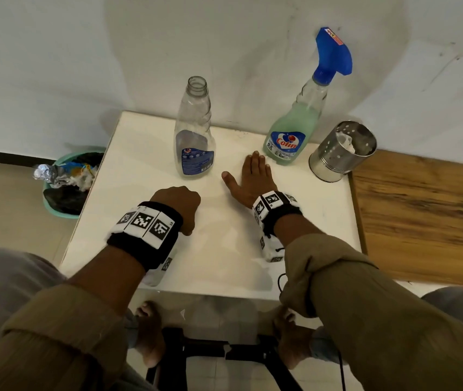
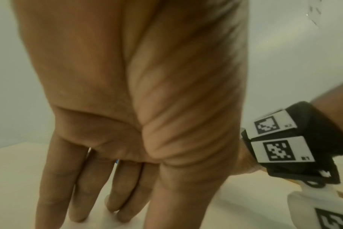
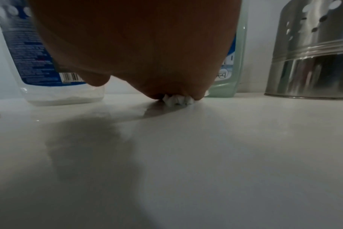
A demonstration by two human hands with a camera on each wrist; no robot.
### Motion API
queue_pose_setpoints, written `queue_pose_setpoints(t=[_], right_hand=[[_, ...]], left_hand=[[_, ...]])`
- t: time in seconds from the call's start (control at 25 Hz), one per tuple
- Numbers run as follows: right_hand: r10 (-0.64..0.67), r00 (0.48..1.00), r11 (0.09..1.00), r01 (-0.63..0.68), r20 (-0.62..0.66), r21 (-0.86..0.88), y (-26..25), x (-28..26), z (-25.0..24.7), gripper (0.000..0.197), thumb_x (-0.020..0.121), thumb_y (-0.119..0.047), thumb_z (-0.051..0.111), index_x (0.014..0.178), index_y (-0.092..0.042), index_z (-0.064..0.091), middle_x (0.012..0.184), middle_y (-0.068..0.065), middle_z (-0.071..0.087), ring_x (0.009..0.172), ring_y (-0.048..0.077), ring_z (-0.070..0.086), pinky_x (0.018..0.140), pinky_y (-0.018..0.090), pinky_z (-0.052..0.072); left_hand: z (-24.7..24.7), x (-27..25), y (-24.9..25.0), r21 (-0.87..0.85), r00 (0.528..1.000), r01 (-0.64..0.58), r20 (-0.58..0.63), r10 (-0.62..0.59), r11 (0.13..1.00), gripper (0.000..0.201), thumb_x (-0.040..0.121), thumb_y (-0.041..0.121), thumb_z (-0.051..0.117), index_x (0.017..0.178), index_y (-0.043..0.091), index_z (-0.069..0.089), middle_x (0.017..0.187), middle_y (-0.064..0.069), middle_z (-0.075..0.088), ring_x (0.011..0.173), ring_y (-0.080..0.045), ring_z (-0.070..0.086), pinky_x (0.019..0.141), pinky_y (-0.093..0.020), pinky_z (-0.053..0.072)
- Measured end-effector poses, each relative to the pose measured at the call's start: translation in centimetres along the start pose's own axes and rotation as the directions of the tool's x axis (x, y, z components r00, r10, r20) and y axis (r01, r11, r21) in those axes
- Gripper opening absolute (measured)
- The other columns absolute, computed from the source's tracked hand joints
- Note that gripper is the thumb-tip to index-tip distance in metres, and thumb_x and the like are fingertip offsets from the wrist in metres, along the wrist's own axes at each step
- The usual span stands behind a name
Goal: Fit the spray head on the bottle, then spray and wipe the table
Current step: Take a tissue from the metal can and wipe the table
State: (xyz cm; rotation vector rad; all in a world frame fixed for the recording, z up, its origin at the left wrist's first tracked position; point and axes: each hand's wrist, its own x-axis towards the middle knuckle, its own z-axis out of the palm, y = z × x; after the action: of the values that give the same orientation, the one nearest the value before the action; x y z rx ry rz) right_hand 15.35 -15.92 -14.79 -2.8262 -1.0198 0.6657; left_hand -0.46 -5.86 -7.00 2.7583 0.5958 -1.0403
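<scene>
A bottle of green liquid (image 1: 292, 131) stands at the back right of the white table (image 1: 224, 263) with the blue spray head (image 1: 333, 52) fitted on it. An empty clear bottle (image 1: 195, 128) with no cap stands to its left. My right hand (image 1: 254, 174) lies flat on the table between the two bottles. In the right wrist view it presses a crumpled white tissue (image 3: 177, 100) against the tabletop (image 3: 206, 155). My left hand (image 1: 178, 203) rests on the table nearer me, its fingers (image 2: 55, 186) pointing down with the tips on the surface, holding nothing.
A perforated steel holder (image 1: 343, 150) with tissue inside stands at the table's back right corner. A green bin (image 1: 66, 182) full of rubbish sits on the floor to the left. A wooden surface (image 1: 427, 221) adjoins the table on the right. The wall is close behind.
</scene>
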Motion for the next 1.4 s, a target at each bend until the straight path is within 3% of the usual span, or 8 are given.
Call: queue_pose_setpoints(t=[0.36, 0.48, 0.64, 0.76, 0.92, 1.08, 1.24, 1.4], right_hand=[[-0.29, 0.955, 0.951, 0.294, 0.06, -0.095, -2.5, -3.3, 2.1, 0.086, 0.096, -0.058, 0.027, 0.153, -0.001, -0.003, 0.162, 0.018, -0.009, 0.151, 0.03, -0.009, 0.124, 0.041, -0.002], [-0.404, 0.912, 0.901, 0.411, 0.074, -0.14, -4.1, -6.3, 4.0, 0.082, 0.096, -0.055, 0.027, 0.153, -0.001, 0.001, 0.163, 0.018, -0.005, 0.151, 0.03, -0.007, 0.124, 0.042, 0.0], [-0.531, 0.837, 0.811, 0.547, 0.132, -0.21, -4.4, -8.6, 4.8, 0.079, 0.096, -0.049, 0.031, 0.153, -0.002, 0.002, 0.163, 0.018, -0.002, 0.152, 0.028, -0.004, 0.124, 0.042, 0.003], [-0.571, 0.802, 0.761, 0.598, 0.177, -0.252, -2.7, -9.2, 4.2, 0.077, 0.097, -0.049, 0.029, 0.154, -0.005, 0.0, 0.163, 0.015, -0.003, 0.152, 0.026, -0.002, 0.124, 0.04, 0.004], [-0.421, 0.893, 0.856, 0.45, 0.161, -0.254, 1.9, -8.6, 2.5, 0.076, 0.098, -0.053, 0.023, 0.155, -0.01, -0.003, 0.164, 0.01, -0.008, 0.152, 0.021, -0.004, 0.124, 0.04, 0.005], [-0.074, 0.995, 0.984, 0.084, 0.069, -0.16, 9.0, -7.0, 0.5, 0.08, 0.097, -0.058, 0.02, 0.153, -0.008, -0.007, 0.163, 0.01, -0.013, 0.152, 0.023, -0.007, 0.124, 0.042, 0.001], [0.273, 0.962, 0.962, -0.272, 0.018, -0.021, 13.1, -6.5, -0.7, 0.085, 0.096, -0.062, 0.018, 0.153, -0.004, -0.006, 0.163, 0.015, -0.011, 0.152, 0.027, -0.006, 0.124, 0.043, 0.0], [0.345, 0.937, 0.927, -0.349, 0.054, 0.136, 8.1, -5.9, -1.0, 0.095, 0.093, -0.067, 0.022, 0.152, 0.002, -0.005, 0.162, 0.02, -0.012, 0.151, 0.033, -0.008, 0.123, 0.045, -0.001]], left_hand=[[0.0, -0.1, -0.1, -0.084, 0.996, 0.015, -0.085, -0.022, 0.996, 0.044, 0.088, 0.015, 0.052, 0.132, 0.011, 0.049, 0.132, -0.013, 0.053, 0.12, -0.03, 0.055, 0.096, -0.037, 0.049], [0.0, -0.4, -0.6, -0.182, 0.993, 0.039, -0.107, -0.059, 0.983, 0.044, 0.087, 0.013, 0.054, 0.131, 0.008, 0.05, 0.134, -0.016, 0.052, 0.122, -0.032, 0.054, 0.099, -0.039, 0.047], [-0.1, -0.8, -0.7, -0.199, 0.991, 0.036, -0.12, -0.061, 0.979, 0.034, 0.086, 0.01, 0.052, 0.12, 0.004, 0.054, 0.127, -0.019, 0.056, 0.115, -0.035, 0.057, 0.091, -0.038, 0.049], [0.0, -0.8, -0.7, -0.172, 0.992, 0.051, -0.105, -0.07, 0.984, 0.042, 0.088, 0.014, 0.052, 0.13, 0.007, 0.05, 0.134, -0.017, 0.052, 0.122, -0.033, 0.053, 0.098, -0.038, 0.047], [-0.1, -0.8, -0.6, -0.15, 0.993, 0.073, -0.079, -0.085, 0.986, 0.047, 0.091, 0.016, 0.05, 0.137, 0.009, 0.044, 0.141, -0.014, 0.046, 0.127, -0.031, 0.049, 0.103, -0.038, 0.044], [-0.3, -0.7, -0.4, -0.127, 0.994, 0.063, -0.078, -0.073, 0.99, 0.046, 0.091, 0.016, 0.05, 0.136, 0.009, 0.045, 0.139, -0.013, 0.048, 0.126, -0.031, 0.051, 0.102, -0.038, 0.044], [-0.4, -0.8, -0.3, -0.107, 0.995, 0.054, -0.08, -0.063, 0.993, 0.045, 0.09, 0.017, 0.05, 0.135, 0.01, 0.046, 0.137, -0.012, 0.05, 0.124, -0.031, 0.052, 0.1, -0.037, 0.045], [-0.7, -0.7, -0.2, -0.097, 0.994, 0.048, -0.089, -0.056, 0.994, 0.044, 0.091, 0.018, 0.051, 0.134, 0.01, 0.047, 0.136, -0.013, 0.051, 0.123, -0.031, 0.053, 0.099, -0.037, 0.045]])
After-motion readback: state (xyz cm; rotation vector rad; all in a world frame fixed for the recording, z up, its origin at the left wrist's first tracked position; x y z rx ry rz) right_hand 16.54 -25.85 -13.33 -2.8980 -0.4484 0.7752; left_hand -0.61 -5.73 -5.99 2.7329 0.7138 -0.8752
